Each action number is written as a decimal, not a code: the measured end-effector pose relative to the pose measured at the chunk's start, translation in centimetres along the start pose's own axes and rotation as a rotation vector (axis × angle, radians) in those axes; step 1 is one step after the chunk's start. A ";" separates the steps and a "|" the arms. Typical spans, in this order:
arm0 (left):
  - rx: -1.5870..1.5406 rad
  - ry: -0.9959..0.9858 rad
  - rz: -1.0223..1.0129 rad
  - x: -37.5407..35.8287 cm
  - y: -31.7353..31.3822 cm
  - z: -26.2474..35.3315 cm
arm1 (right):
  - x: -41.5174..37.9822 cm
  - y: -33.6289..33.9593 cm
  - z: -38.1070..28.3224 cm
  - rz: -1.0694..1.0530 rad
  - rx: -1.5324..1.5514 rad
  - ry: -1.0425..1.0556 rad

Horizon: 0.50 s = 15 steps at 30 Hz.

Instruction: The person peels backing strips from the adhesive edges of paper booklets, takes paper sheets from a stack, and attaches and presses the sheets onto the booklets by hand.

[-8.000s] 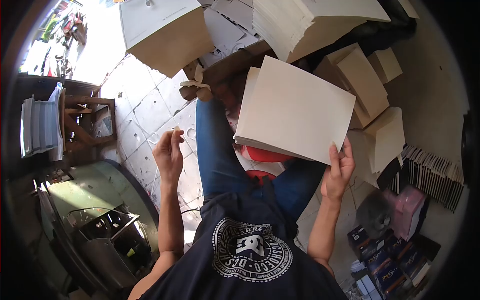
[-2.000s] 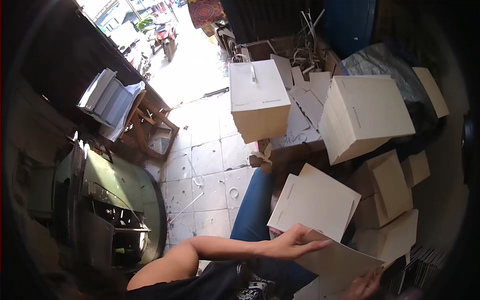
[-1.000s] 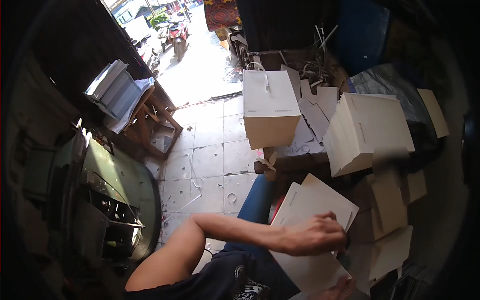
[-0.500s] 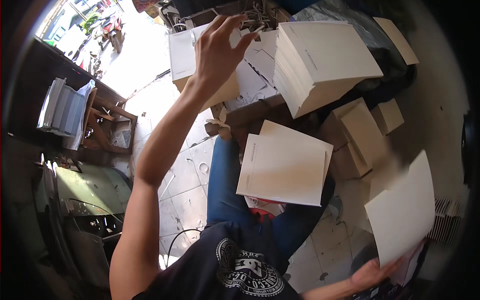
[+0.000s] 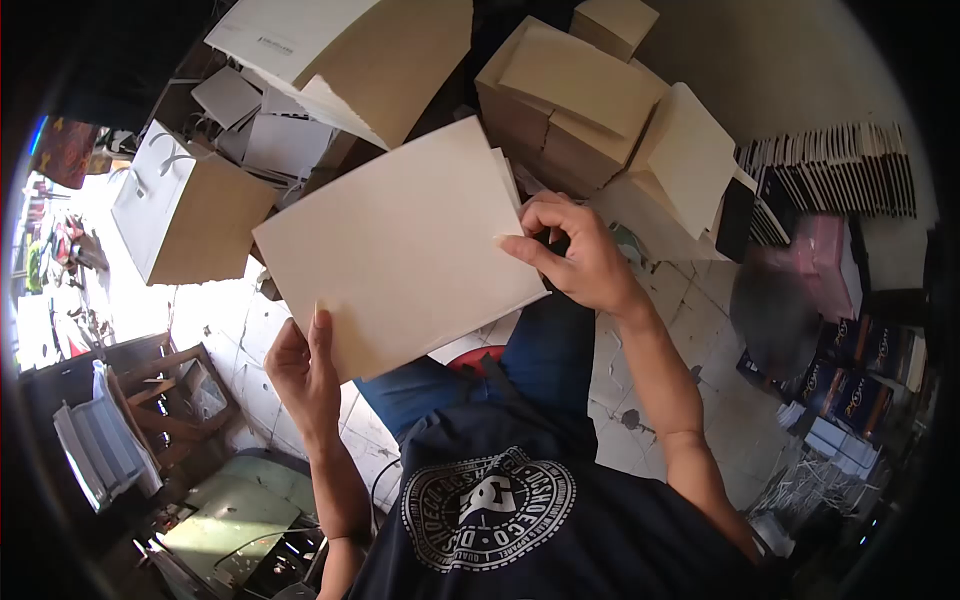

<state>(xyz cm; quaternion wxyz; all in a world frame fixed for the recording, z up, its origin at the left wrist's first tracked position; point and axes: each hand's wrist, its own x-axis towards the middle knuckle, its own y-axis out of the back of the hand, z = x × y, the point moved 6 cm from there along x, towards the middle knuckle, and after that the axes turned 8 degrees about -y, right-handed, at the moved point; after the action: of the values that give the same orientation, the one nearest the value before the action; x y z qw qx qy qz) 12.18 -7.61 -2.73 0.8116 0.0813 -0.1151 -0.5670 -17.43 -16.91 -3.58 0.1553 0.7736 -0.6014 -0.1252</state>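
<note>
Both hands are at a cream stack of sheets (image 5: pixel 400 250) above my lap. My left hand (image 5: pixel 308 380) grips its lower left edge, thumb on top and fingers curled below. At the right edge my right hand (image 5: pixel 575 250) is closed, with the thumb over the paper and the fingers bent around the side. A corner of another sheet (image 5: pixel 507 177) sticks out beneath the top one. How many sheets are held is hidden.
A tall paper stack (image 5: pixel 400 65) stands ahead, a smaller one (image 5: pixel 205 225) at left. Brown stacks (image 5: pixel 570 100) and a loose sheet (image 5: pixel 685 160) lie right. Beyond are a row of booklets (image 5: pixel 830 165), a pink bundle (image 5: pixel 825 265) and a green surface (image 5: pixel 235 510).
The view has turned right. My left hand has come down from the far stacks to the sheets over my lap. My right hand has moved in from the far right to their edge.
</note>
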 end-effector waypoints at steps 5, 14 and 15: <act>0.130 0.093 -0.032 -0.5 -0.7 -2.1 | 0.1 -0.4 2.8 -0.134 -0.098 -0.031; 0.175 0.157 -0.064 -0.6 -1.5 -3.1 | -0.3 -0.9 5.1 -0.105 -0.050 -0.031; 0.180 0.166 -0.080 -0.5 -1.4 -3.2 | -0.3 -0.9 5.1 -0.102 -0.044 -0.020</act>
<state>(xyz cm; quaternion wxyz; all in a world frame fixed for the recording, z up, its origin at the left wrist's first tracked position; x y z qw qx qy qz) 11.67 -7.57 -6.25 0.7844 0.2052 -0.0946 -0.5777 -18.66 -16.88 -8.60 0.1600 0.7984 -0.5597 -0.1539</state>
